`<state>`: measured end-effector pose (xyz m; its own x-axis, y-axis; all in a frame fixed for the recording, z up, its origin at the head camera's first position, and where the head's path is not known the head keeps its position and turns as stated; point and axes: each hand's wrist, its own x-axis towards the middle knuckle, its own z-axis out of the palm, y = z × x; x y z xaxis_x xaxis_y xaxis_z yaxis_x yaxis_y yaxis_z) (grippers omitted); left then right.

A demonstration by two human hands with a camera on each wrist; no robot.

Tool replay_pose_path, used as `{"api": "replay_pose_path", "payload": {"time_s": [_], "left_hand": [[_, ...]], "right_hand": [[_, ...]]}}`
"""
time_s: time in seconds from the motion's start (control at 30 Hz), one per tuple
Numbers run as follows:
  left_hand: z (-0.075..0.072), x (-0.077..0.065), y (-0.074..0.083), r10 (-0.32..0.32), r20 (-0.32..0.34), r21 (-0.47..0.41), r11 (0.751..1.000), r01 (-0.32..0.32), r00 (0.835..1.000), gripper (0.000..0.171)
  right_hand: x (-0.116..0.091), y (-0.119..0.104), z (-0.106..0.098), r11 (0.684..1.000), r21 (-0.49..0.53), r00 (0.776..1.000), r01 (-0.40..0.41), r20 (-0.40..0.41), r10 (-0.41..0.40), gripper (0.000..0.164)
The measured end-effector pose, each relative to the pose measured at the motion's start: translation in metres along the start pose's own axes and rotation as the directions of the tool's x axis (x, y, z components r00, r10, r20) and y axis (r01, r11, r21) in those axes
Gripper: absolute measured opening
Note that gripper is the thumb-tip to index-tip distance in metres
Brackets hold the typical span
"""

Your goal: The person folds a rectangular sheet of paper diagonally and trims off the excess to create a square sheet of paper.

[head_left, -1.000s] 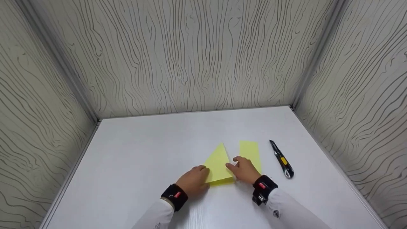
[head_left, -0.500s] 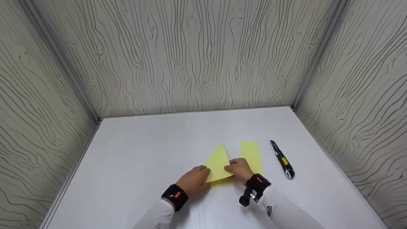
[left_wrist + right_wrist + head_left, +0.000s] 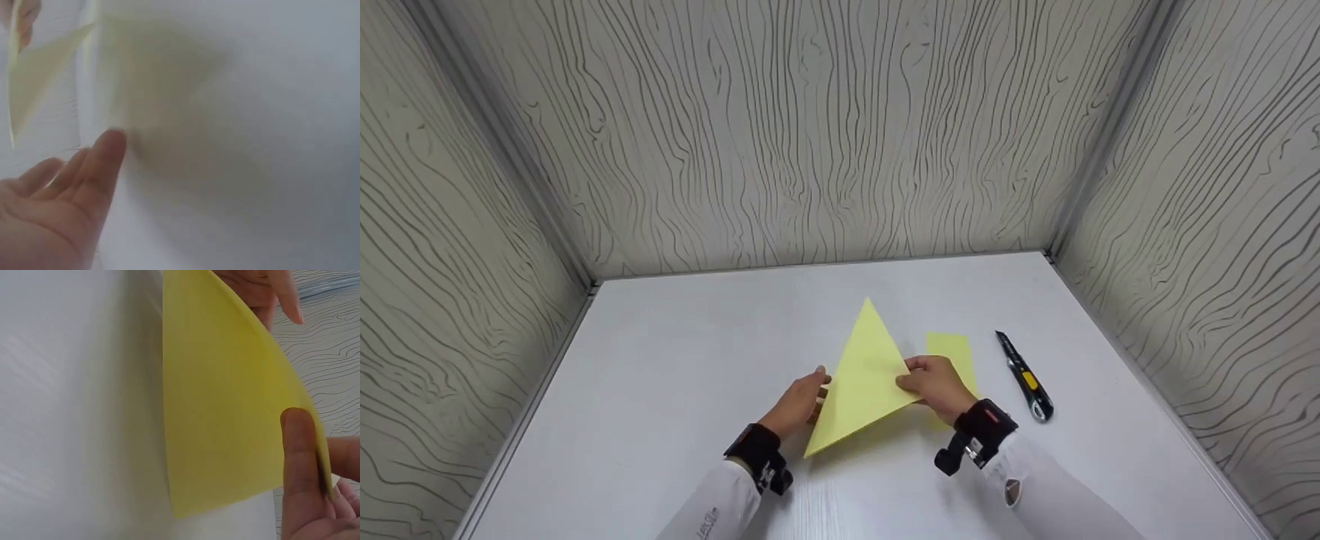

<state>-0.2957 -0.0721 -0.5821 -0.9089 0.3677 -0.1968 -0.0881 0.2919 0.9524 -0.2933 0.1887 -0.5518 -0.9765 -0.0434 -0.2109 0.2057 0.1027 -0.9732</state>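
Note:
A yellow sheet of paper, folded to a triangle, is raised off the table with its tip pointing away from me. My right hand pinches its right side; in the right wrist view a finger lies against one face and the thumb is partly behind the paper. Beside the left edge is my left hand. The left wrist view has this hand's fingers extended and apart from the paper. A smaller yellow paper strip lies on the table, partly hidden by the right hand.
A black and yellow utility knife lies to the right of the strip on the white table. Wood-grain patterned panels enclose the table at the back and both sides.
The right hand has taken hold of the folded paper, which has risen and turned from under the left hand. The left hand has let go and shifted slightly left.

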Motion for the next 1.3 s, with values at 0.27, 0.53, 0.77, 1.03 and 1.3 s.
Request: {"api": "replay_pose_path", "payload": {"time_s": [0.27, 0.53, 0.77, 1.03, 1.3], "left_hand": [[0.001, -0.002, 0.009, -0.157, 0.296, -0.41, 0.87, 0.274, 0.942, 0.083], [0.004, 0.001, 0.017, -0.037, 0.415, -0.484, 0.837, 0.255, 0.909, 0.053], [-0.002, 0.004, 0.009, -0.047, 0.219, -0.461, 0.875, 0.146, 0.975, 0.032], [-0.014, 0.006, 0.002, -0.071, -0.034, -0.454, 0.89, 0.047, 0.997, 0.038], [-0.027, 0.007, -0.003, -0.016, -0.261, -0.1, 0.995, -0.011, 0.965, 0.012]], "right_hand": [[-0.003, -0.013, -0.015, 0.994, 0.067, 0.985, 0.089, 0.143, -0.098, 0.027], [-0.003, -0.01, -0.022, 0.991, 0.095, 0.971, 0.092, 0.211, -0.11, 0.026], [-0.002, -0.002, -0.033, 0.994, 0.079, 0.978, 0.081, 0.186, -0.094, 0.028], [0.001, 0.012, -0.038, 0.999, -0.012, 0.994, 0.051, 0.102, -0.049, 0.024], [-0.002, 0.027, -0.033, 0.994, -0.09, 0.996, 0.062, 0.063, -0.056, 0.017]]}}
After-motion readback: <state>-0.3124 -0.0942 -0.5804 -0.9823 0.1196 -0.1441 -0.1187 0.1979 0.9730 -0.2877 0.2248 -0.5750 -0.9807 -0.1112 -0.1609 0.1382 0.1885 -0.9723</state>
